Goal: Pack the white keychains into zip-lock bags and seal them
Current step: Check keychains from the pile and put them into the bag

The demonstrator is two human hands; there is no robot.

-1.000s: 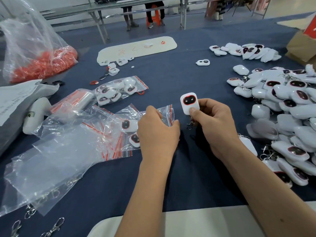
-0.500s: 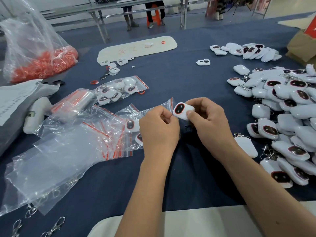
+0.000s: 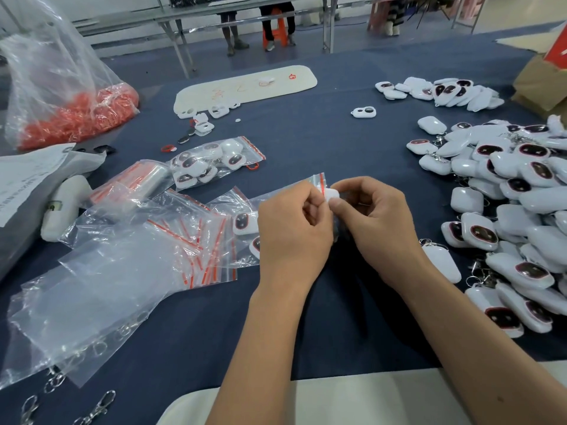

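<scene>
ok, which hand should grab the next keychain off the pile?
Right. The right hand, now pinching a white keychain at the bag mouth, is nearest the pile; the left hand holds the zip-lock bag.

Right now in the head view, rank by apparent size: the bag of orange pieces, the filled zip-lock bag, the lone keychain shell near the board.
1. bag of orange pieces
2. filled zip-lock bag
3. lone keychain shell, farthest away, but clearly smallest.
</scene>
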